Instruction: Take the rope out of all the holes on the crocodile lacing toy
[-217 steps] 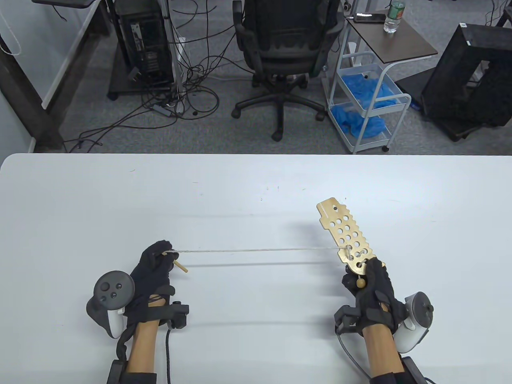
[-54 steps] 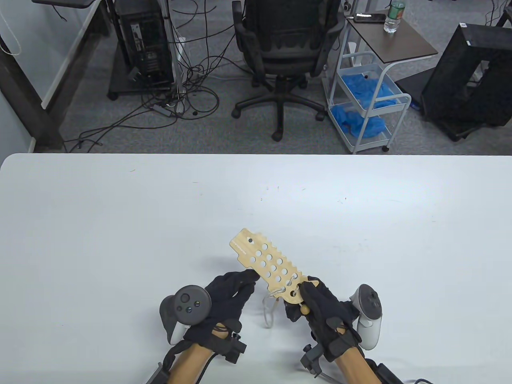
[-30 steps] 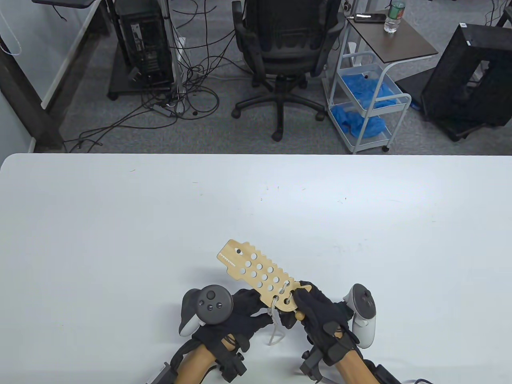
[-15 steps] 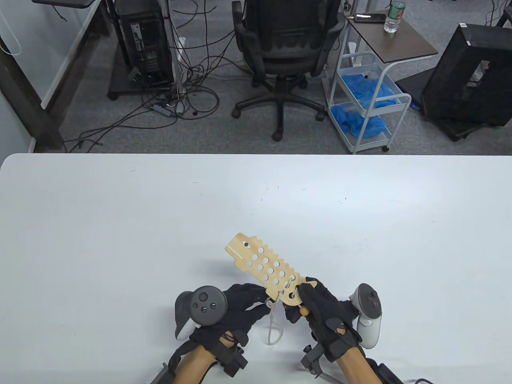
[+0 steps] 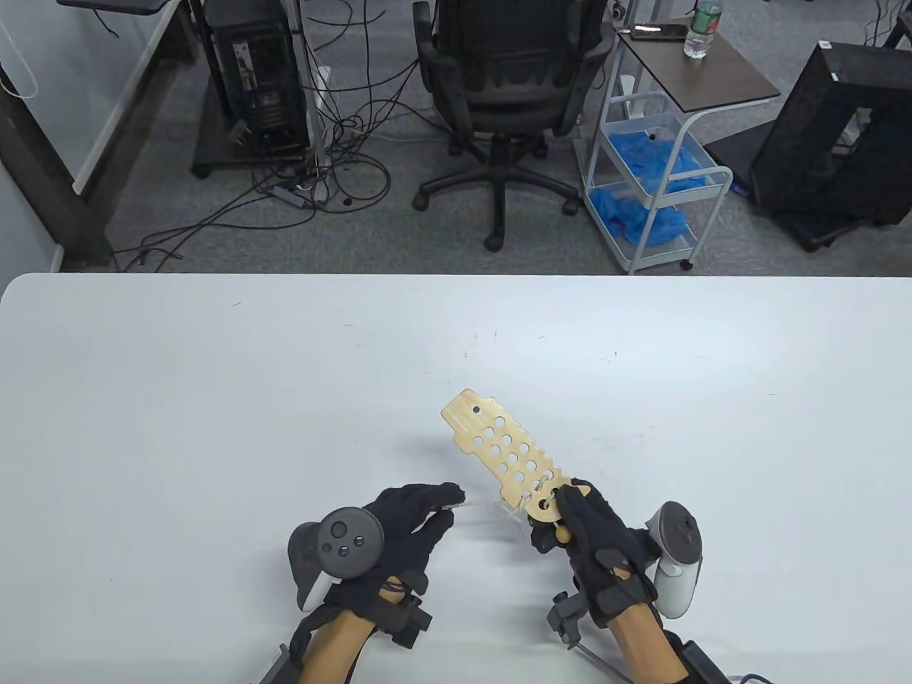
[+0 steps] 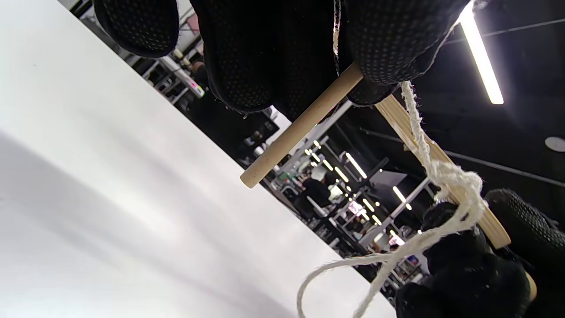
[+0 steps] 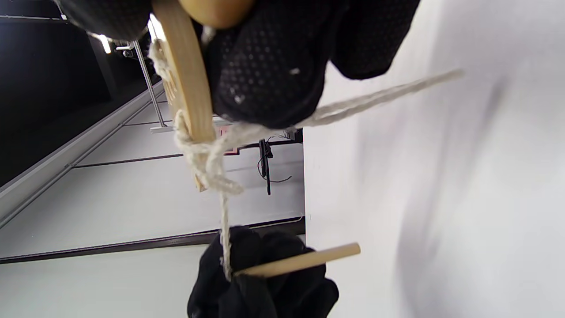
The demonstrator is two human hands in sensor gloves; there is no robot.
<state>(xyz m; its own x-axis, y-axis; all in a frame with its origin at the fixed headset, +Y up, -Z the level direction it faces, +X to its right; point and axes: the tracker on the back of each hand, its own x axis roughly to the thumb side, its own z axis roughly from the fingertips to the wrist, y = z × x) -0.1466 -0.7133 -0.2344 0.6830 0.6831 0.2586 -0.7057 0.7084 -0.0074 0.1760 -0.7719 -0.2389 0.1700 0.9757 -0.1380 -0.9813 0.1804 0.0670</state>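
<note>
The right hand (image 5: 591, 531) grips the tail end of the wooden crocodile toy (image 5: 504, 454), fingers curled round it, its head angled up and away over the white table (image 5: 214, 392). The left hand (image 5: 406, 516) pinches the wooden needle (image 6: 301, 127) at the rope's (image 6: 446, 185) end (fingertips pressed together on it), just left of the toy. The rope runs from the needle to a knotted loop at the toy's last holes.

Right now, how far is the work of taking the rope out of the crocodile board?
Mostly done: most holes of the crocodile board are bare. In hand: the left hand pinches the wooden needle and rope, while the right hand grips the board's tail. Left: the lacing through the last holes beside the right fingers.
</note>
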